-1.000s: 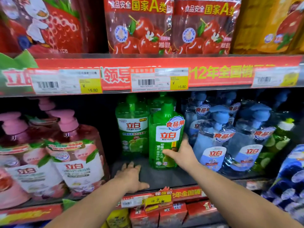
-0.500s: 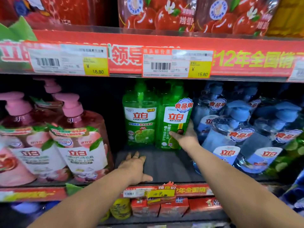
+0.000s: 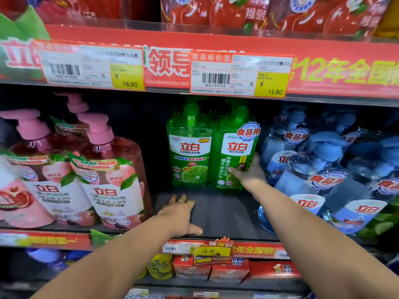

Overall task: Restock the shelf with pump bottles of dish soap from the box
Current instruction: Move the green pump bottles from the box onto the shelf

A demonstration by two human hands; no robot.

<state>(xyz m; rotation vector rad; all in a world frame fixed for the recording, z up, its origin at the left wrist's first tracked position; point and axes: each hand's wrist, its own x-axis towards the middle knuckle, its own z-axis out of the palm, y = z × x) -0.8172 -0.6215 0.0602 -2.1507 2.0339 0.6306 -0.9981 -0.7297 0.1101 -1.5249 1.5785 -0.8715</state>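
Note:
Two green pump bottles of dish soap stand side by side deep on the dark shelf [image 3: 226, 214]. My right hand [image 3: 248, 173] grips the lower right side of the right green bottle [image 3: 234, 154], thumb across its front. The left green bottle [image 3: 190, 152] stands touching it. My left hand [image 3: 180, 214] rests flat on the shelf board in front of them, fingers spread and holding nothing. The box is out of view.
Pink pump bottles [image 3: 103, 175] crowd the shelf's left side and blue pump bottles [image 3: 313, 169] its right. A red price strip [image 3: 216, 67] of the upper shelf hangs just above the green bottles' pumps. Red cartons [image 3: 216, 270] sit on the shelf below.
My right hand has pushed the right green bottle backward, level with the left one. My left hand stays flat on the shelf. The camera has moved closer.

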